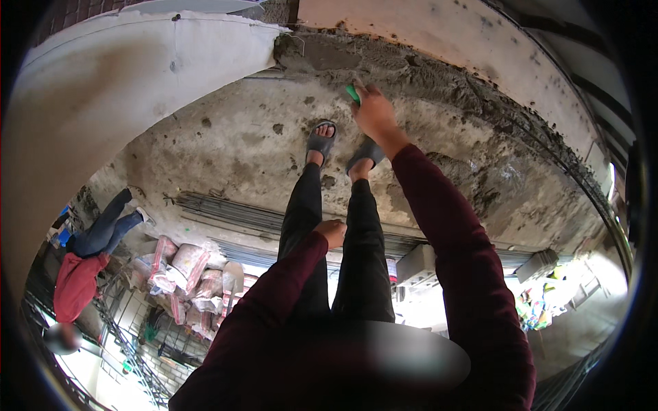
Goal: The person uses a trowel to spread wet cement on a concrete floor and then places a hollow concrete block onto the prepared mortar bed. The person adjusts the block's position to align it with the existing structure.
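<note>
- Right hand (pixel 375 113) stretched fwd, fingers closed round a small green tool (pixel 352 93); only its green end shows above the knuckles, kind can't be told.
- Tool tip is at the rough grey mortar band (pixel 439 75) running along the foot of the pale wall (pixel 425 27), just ahead of the right sandal (pixel 365 152).
- Left hand (pixel 332 233) rests on left thigh, fingers curled in, nothing seen in it.
- Person stands in grey sandals on a blotchy concrete slab (pixel 233 144); left sandal (pixel 320 140) near right one, both close to the mortar line.
- Packages: heap of pink-and-white sacks (pixel 185 274) lower left, beyond the slab edge, stacked slumped; print too small to tell.
- Bundle of steel rods (pixel 226 209) lies along slab's near edge, btwn feet and sacks.
- Another person in red top, blue jeans (pixel 86 264) far left, well apart.
- White curved wall face (pixel 123 75) bounds slab upper left; open slab room lies left of the feet.
</note>
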Action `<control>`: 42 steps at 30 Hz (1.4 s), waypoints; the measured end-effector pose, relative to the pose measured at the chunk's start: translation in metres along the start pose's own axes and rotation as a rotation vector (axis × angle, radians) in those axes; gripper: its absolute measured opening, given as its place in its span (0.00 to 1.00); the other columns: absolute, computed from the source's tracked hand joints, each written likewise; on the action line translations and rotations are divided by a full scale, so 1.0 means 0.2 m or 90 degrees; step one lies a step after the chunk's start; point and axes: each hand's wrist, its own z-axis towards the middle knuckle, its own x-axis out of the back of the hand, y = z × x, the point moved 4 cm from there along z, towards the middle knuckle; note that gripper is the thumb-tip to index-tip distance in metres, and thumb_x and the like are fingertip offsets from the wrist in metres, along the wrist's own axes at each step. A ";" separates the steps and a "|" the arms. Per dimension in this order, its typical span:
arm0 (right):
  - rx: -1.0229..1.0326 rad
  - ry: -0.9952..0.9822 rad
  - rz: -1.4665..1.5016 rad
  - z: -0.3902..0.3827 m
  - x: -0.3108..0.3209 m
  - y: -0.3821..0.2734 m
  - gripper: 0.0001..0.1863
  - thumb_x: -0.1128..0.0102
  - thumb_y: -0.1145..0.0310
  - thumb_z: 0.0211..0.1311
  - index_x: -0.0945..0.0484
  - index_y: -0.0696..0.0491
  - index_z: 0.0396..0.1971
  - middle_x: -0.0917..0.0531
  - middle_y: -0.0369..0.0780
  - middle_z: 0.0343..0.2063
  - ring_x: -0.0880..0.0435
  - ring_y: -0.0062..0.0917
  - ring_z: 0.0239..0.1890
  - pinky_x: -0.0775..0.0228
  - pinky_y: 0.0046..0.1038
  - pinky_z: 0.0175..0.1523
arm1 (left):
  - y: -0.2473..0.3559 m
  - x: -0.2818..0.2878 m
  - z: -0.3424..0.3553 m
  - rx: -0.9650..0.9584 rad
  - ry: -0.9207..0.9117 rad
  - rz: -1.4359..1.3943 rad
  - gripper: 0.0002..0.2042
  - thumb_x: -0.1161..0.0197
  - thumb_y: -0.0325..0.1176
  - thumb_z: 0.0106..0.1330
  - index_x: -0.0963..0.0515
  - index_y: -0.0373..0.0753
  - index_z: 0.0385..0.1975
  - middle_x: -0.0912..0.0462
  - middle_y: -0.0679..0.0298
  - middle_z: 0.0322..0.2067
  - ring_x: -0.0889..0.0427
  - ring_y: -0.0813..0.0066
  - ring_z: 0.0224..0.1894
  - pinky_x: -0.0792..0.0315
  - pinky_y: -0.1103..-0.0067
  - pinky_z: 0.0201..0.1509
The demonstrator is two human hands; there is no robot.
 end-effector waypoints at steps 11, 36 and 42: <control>-0.022 -0.176 -0.089 0.00 0.06 -0.07 0.31 0.49 0.69 0.60 0.44 0.51 0.65 0.33 0.49 0.54 0.29 0.43 0.54 0.29 0.37 0.53 | -0.10 -0.01 -0.07 -0.016 0.016 -0.008 0.02 0.47 0.25 0.51 0.30 0.39 0.25 0.25 0.55 0.29 0.24 0.53 0.35 0.32 0.65 0.36; -0.146 -0.137 0.158 -0.62 -0.29 0.38 0.20 0.42 0.68 0.50 0.28 0.57 0.45 0.22 0.54 0.37 0.23 0.50 0.40 0.30 0.43 0.42 | -0.31 0.05 -0.32 0.022 0.347 0.050 0.12 0.41 0.26 0.50 0.30 0.39 0.36 0.26 0.59 0.37 0.28 0.58 0.46 0.33 0.64 0.45; -0.083 0.044 0.166 -0.20 -1.01 0.45 0.19 0.41 0.62 0.51 0.29 0.55 0.42 0.20 0.51 0.33 0.22 0.49 0.36 0.28 0.44 0.41 | -0.34 -0.02 -0.25 0.069 0.278 0.087 0.15 0.42 0.26 0.48 0.31 0.39 0.37 0.26 0.58 0.40 0.27 0.58 0.46 0.33 0.64 0.46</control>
